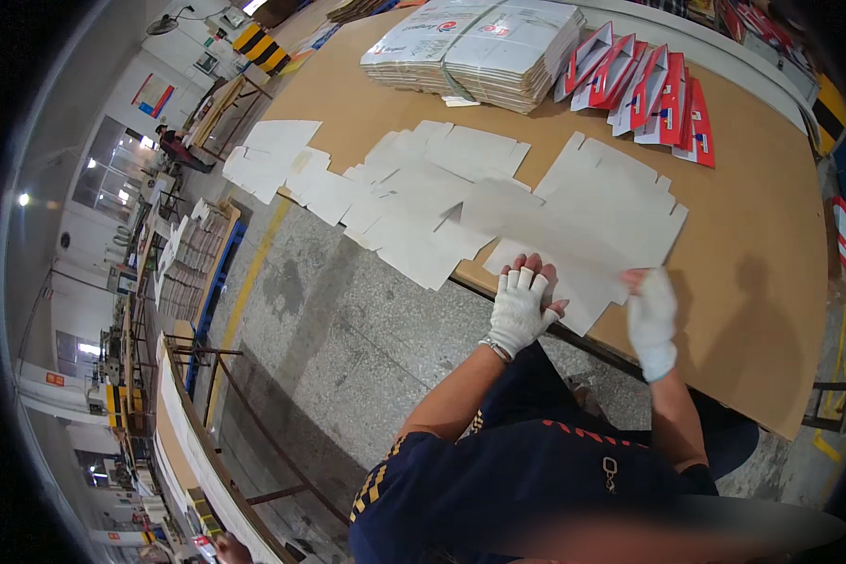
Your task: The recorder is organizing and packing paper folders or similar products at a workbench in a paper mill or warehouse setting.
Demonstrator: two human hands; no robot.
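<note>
My left hand (523,303), in a white fingerless glove, lies flat with fingers spread on the near part of a grey-white die-cut cardboard blank (620,202). By the right edge of the same blank is my right hand (650,320), gloved alike and slightly blurred. Its fingers are curled in, and whatever they may hold is hidden. More flat cardboard blanks (414,202) with slots and tabs overlap to the left along the table's near edge, some jutting past it.
A strapped stack of flat cardboard (470,47) sits at the table's far side. Several folded red-and-white boxes (644,89) stand beside it. The brown table (752,263) has its near edge before me. Pallets with stacked sheets (193,263) and another person (180,148) are at the left.
</note>
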